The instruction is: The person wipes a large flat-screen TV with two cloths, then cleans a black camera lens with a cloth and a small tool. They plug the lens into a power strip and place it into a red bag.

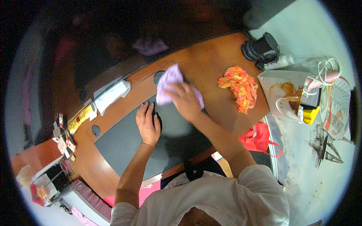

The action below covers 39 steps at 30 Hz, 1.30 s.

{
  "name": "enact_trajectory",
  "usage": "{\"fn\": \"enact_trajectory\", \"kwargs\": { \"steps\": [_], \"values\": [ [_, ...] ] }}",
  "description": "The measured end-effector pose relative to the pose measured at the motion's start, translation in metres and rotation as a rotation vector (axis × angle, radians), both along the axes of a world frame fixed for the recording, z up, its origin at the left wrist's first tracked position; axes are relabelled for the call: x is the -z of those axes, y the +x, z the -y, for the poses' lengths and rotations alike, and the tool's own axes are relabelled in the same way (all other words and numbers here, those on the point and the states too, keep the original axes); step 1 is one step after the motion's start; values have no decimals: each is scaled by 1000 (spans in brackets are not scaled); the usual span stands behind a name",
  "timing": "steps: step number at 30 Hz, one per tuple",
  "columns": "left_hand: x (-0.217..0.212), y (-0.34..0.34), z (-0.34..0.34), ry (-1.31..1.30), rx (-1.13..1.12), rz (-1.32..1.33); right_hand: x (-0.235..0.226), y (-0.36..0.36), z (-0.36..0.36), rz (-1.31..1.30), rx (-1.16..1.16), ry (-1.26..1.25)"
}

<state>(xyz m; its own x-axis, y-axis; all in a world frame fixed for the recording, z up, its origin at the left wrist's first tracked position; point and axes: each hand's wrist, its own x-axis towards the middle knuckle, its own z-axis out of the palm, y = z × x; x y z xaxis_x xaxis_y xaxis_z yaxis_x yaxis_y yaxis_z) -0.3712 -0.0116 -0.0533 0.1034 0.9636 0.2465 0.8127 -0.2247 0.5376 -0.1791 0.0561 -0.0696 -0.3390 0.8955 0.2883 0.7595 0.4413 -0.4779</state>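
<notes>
My right hand [184,100] presses a light purple cloth [166,96] down at the far edge of the black desk mat [173,147], its fingers over the cloth. Part of the cloth covers a round black disc [159,78] set in the wood. Just to the left, my left hand [148,124] lies on the mat with its fingers stretched out. A dark patch shows beside those fingers; I cannot tell whether it is shadow or an object. The mat rests on a brown wooden desk [211,56].
An orange patterned cloth [241,88] lies crumpled on the right. Beyond it stand a black camera-like object [262,49] and a white bag [281,92] with cords. White papers [111,96] and small boxes [66,145] line the far left edge. A red bag [258,137] hangs at right.
</notes>
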Motion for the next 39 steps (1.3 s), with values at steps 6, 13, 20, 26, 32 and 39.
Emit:
{"fn": "enact_trajectory", "kwargs": {
  "steps": [6,13,20,26,32,39],
  "values": [
    [-29,142,-59,-25,290,271,-32,86,132,-283,115,-266],
    [-40,292,-75,-125,507,3,-74,199,209,-238,607,-80],
    [6,260,-73,-94,692,40,-18,264,159,-14,748,-100],
    [-7,142,-38,-21,571,90,-12,237,72,101,640,-111],
    [8,101,-14,45,449,-6,5,206,-19,73,426,40],
    [14,103,-15,81,429,20,23,190,-139,118,466,171]
  ]
}}
